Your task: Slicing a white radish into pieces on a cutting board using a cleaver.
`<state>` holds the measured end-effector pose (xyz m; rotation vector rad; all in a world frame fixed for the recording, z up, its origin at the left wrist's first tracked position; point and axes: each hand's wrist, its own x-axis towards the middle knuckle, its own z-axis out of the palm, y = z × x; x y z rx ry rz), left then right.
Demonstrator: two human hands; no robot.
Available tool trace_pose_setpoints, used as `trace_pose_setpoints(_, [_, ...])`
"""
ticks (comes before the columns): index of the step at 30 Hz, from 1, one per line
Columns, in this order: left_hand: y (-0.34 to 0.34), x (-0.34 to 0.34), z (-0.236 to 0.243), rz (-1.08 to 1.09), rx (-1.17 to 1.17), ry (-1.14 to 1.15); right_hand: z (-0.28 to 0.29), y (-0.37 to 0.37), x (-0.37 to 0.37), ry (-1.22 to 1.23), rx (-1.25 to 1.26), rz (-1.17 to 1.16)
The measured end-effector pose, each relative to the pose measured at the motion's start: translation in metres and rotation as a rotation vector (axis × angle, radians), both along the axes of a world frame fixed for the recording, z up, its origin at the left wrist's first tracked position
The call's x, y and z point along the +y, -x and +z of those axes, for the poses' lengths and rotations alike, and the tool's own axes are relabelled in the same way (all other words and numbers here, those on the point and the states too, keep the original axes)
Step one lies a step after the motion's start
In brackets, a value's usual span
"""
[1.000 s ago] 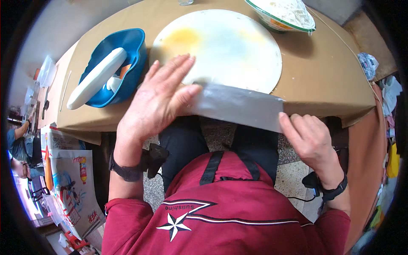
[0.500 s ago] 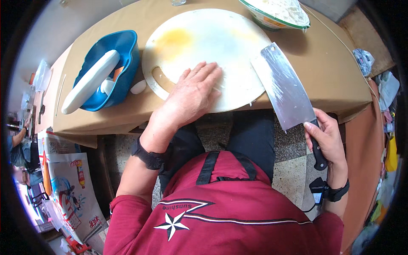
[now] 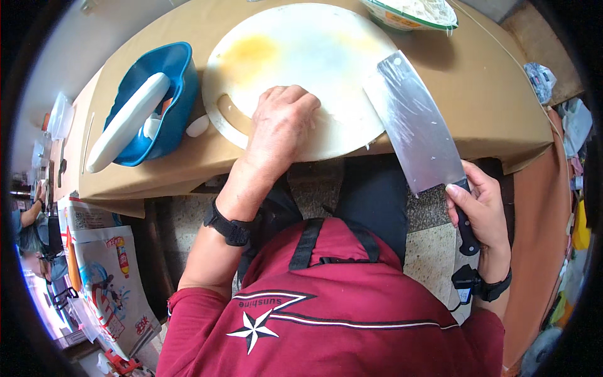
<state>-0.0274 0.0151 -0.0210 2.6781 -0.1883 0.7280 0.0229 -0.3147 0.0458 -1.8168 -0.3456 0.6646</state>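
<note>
Head view showed, at left, a deep blue plastic basin (image 3: 174, 122) with a curvy rim; a long, smooth white vegetable (image 3: 127, 124) leaned in it, one end jutting past the near-left rim. Just right of the basin, a rounded white chunk (image 3: 197, 126) lay on the brown-covered bench (image 3: 483, 107). Next came a round white cutting board (image 3: 314, 50), stained yellow, with a curved slot at its left. Over its near part was the left hand (image 3: 284, 119), fingers curled in; whether they held anything could not be told. Farther right, the right hand (image 3: 483, 201) gripped the black handle of a broad, streaked metal cleaver (image 3: 418, 122), its blade overlapping the board's right edge. At far right stood a green-rimmed bowl (image 3: 392, 19) heaped with thin white shreds (image 3: 430, 8).
</note>
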Motion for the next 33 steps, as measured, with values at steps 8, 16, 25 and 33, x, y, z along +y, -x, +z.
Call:
trace_pose_setpoints(8, [0.002,-0.030,0.001,-0.092,-0.064,0.004,0.011,0.009,0.002,0.035,-0.105,0.010])
trace_pose_setpoints(16, [-0.013,-0.006,0.003,0.099,-0.017,-0.148,0.014,0.015,-0.003,0.068,-0.109,-0.021])
trace_pose_setpoints(25, [-0.007,-0.020,0.011,0.017,0.180,-0.205,0.011,0.014,-0.006,0.079,-0.130,-0.035])
trace_pose_setpoints(33, [0.008,-0.022,0.009,0.031,-0.047,-0.101,0.007,0.016,-0.011,0.136,-0.215,-0.026])
